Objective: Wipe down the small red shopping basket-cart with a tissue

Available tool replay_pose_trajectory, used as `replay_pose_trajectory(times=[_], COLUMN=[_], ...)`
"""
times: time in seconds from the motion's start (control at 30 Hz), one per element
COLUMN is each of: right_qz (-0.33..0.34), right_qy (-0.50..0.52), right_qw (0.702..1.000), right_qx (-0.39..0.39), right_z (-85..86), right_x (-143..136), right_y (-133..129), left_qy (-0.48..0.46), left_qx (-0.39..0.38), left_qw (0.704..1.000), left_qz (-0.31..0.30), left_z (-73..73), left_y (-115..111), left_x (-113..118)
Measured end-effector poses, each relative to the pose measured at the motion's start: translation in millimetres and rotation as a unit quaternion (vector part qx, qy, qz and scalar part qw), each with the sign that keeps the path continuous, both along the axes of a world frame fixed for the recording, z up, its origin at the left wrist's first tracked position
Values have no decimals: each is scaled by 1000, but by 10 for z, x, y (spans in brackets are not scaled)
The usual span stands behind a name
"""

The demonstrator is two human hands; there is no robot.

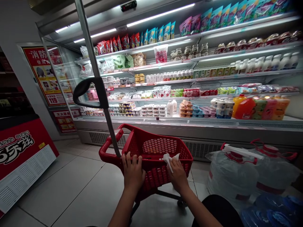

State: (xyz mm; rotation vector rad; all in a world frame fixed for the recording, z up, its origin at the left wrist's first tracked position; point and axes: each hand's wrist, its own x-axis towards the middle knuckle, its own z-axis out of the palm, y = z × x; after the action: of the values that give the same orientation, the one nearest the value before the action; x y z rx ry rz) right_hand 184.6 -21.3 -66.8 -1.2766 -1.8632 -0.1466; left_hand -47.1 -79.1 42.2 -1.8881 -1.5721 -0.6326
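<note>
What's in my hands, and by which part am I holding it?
The right hand holds a white wipe, apparently by its bunched middle, ends sticking out. The left hand lies on the cart's near rim; whether it grips cannot be told.

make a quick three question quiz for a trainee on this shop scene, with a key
1. Which hand holds the white wipe?
2. True or false: the left hand is holding a juice bottle.
3. What stands on the floor to the right of the red cart?
a) red freezer
b) large clear jugs
c) snack bags

Key:
1. The right hand.
2. False; it is at the cart's rim.
3. b
</note>
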Motion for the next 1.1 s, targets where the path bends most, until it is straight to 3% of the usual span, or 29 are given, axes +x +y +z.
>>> replay_pose_trajectory(times=[0.1, 0.2, 0.37, 0.5, 0.6, 0.73, 0.83, 0.93, 1.0, 1.1], right_qz=[45, 75, 54, -21, -75, -69, 18, 62, 76, 76], right_qy=[8, -10, -52, -50, -31, -38, -68, -67, -71, -97], right_qw=[999, 997, 997, 998, 997, 997, 997, 995, 994, 992], right_qx=[14, 20, 14, 9, 6, 12, 18, 28, 30, 18], right_z=[45, 61, -19, -242, -396, -336, -116, 94, 158, 85], right_x=[-327, -385, 111, 672, 901, 660, 207, -118, -125, 203], right_y=[-112, -149, -111, -103, -135, -219, -285, -335, -356, -380], left_qy=[-10, -9, 16, 1, -21, -50, -47, -30, -15, -13], left_qx=[-22, -21, -26, -33, -35, -36, -42, -38, -37, -40], left_qw=[1000, 999, 997, 996, 997, 997, 995, 995, 994, 992], left_qz=[-5, -34, -77, -80, -58, -51, -75, -90, -106, -119], left_z=[-137, -317, -393, -314, -317, -438, -542, -596, -598, -561], left_y=[20, 54, 79, 116, 167, 196, 171, 146, 148, 189], left_x=[184, 245, 81, 0, 75, 339, 514, 530, 453, 279])
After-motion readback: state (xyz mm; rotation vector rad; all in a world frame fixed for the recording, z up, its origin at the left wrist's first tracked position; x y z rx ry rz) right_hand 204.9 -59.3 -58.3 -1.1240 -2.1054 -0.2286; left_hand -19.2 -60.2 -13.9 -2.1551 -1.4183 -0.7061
